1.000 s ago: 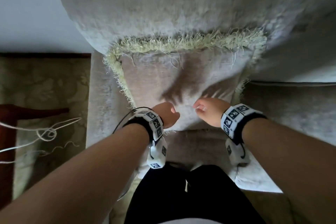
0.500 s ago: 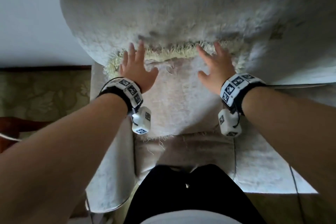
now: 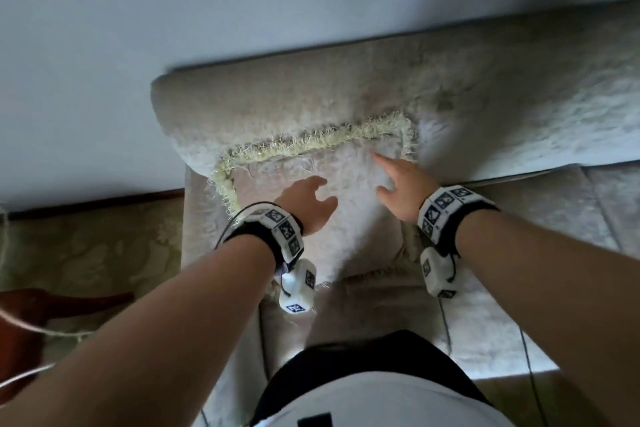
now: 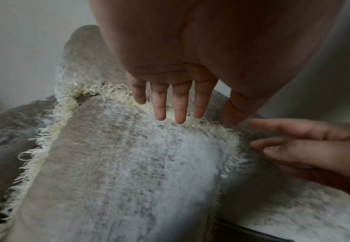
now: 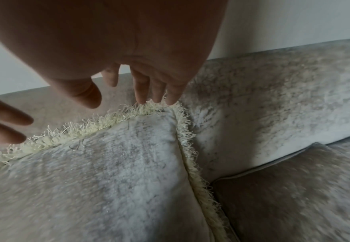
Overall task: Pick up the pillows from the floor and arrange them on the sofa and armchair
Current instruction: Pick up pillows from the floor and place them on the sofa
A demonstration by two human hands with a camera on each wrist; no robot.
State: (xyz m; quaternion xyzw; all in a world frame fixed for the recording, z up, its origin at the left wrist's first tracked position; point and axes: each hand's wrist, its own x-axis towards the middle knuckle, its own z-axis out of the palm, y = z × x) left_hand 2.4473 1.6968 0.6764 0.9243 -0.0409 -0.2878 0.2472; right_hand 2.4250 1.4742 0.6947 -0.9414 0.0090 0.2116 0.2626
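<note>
A beige pillow [image 3: 263,177] with a pale yellow fringe leans against the backrest [image 3: 311,104] in the left corner of the sofa. My left hand [image 3: 308,201] is over its middle and my right hand [image 3: 398,187] over its upper right part, both with loose fingers and holding nothing. In the left wrist view the straight fingers [image 4: 169,101] reach the pillow's [image 4: 128,163] top fringe, with the right hand [image 4: 304,147] alongside. In the right wrist view the fingertips [image 5: 145,96] meet the fringe at the pillow's [image 5: 107,172] top right corner.
The sofa armrest [image 3: 197,236] borders the pillow on the left, and a seat cushion [image 3: 554,211] stretches to the right. A patterned rug [image 3: 86,253], a dark red wooden piece [image 3: 34,308] and a light cord [image 3: 34,326] lie at left. A wall [image 3: 242,10] rises behind.
A second ago both hands were curled at the pillow's lower edge. They then spread flat near its top fringe and now sit slightly lower. The pillow stays leaning against the backrest.
</note>
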